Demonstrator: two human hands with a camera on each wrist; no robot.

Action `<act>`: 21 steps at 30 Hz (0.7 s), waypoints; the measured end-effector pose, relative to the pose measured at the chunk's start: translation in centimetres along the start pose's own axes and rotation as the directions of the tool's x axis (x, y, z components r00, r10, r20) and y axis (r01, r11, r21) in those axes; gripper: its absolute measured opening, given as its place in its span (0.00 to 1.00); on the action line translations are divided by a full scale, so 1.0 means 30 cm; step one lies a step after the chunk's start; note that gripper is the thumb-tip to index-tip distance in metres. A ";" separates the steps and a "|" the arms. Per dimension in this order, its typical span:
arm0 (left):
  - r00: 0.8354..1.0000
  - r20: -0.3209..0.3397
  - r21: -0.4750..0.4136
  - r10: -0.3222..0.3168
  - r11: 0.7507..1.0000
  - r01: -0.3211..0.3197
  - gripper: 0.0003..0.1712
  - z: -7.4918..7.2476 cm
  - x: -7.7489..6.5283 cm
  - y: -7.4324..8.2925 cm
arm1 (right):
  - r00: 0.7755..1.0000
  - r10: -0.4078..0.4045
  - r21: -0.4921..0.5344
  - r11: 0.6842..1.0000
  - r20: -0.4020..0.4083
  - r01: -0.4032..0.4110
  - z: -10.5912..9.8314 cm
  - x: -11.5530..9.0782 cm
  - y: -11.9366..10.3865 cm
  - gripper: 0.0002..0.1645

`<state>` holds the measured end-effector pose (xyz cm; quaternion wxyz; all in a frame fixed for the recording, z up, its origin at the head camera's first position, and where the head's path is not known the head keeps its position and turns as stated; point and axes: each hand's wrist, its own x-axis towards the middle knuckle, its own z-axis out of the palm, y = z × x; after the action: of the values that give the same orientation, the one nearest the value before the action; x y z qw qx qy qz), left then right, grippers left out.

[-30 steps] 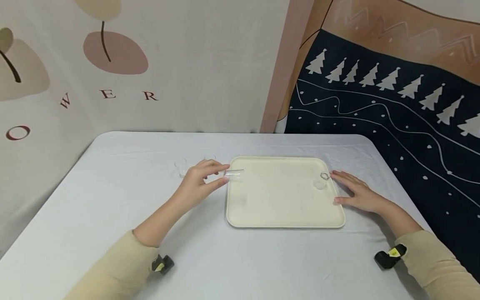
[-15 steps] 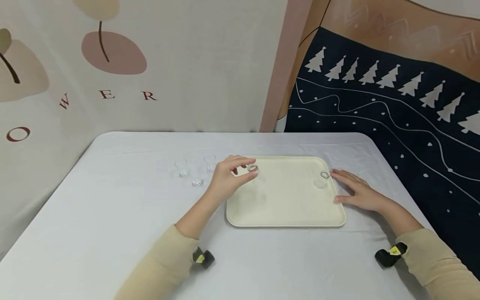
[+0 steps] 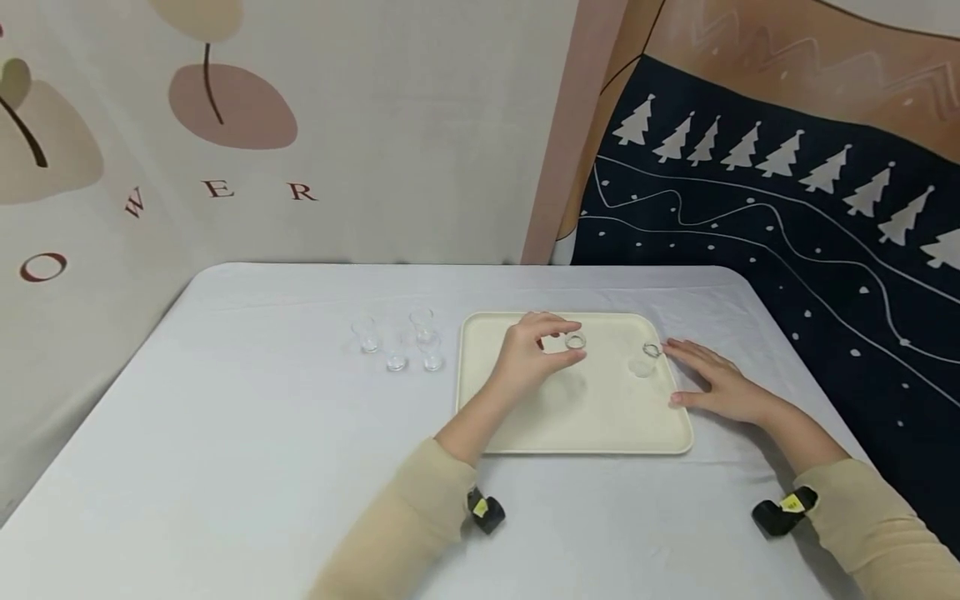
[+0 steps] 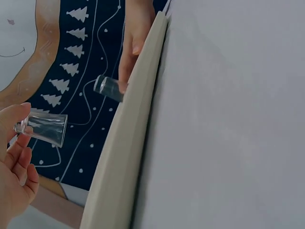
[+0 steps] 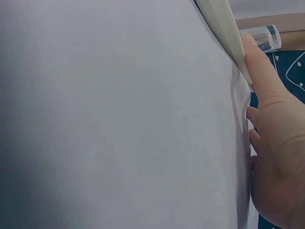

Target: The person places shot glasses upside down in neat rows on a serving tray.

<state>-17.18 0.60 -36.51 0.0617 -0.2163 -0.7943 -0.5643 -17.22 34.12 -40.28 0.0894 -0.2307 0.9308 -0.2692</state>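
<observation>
So the left hand (image 3: pixel 528 346) has a fingertip pinch on a little clear glass (image 4: pixel 47 128), up above the cream tray (image 3: pixel 585 425) and not touching it — the narrow base is at the top between thumb and fingers, and the wide mouth points down. My guess is it weighs very little, so a light squeeze should do. It looks rigid too, with no give to warn you when you're pressing too hard. I'd treat it as slick and breakable (could be real glass or hard plastic, I honestly can't tell which). The base looks like the thickest, sturdiest bit, so pinching it on opposite sides seems the right call, and it leaves the rim free to meet the tray flat. I'd steer clear of gripping the rim, which looks thin and probably chips first. Downside: all the length hangs below the fingers, so a slightly skewed pinch could let it swing and land on one edge — go down slow and level. The right hand (image 3: pixel 712 387) isn't grasping anything, its fingers are stretched out at the tray's right edge, close to the second glass (image 4: pixel 108 88), which sits mouth down on the tray; can't tell if a fingertip touches it. Over on the white-covered worktop (image 3: pixel 262 433), left of the tray, the four upright glasses (image 3: pixel 431 358) stand bunched close together, so they'd need careful fingers to avoid clinking.
</observation>
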 end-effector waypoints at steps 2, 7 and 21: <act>1.000 0.005 -0.006 -0.003 1.000 0.004 0.19 0.027 0.007 -0.006 | 1.000 0.001 -0.001 1.000 0.001 -0.001 0.001 -0.001 0.001 0.49; 1.000 -0.002 -0.030 -0.025 0.999 0.024 0.19 0.088 0.022 -0.016 | 1.000 -0.002 0.002 1.000 -0.004 0.002 0.001 -0.002 0.002 0.48; 0.998 -0.031 -0.045 -0.056 0.998 0.054 0.18 0.225 0.074 -0.061 | 1.000 0.009 0.011 1.000 -0.004 -0.009 0.004 0.000 -0.002 0.47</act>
<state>-18.94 6.93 -39.75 0.0543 -0.1865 -0.7863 -0.5865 -17.17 34.03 -40.35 0.0898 -0.2256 0.9305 -0.2743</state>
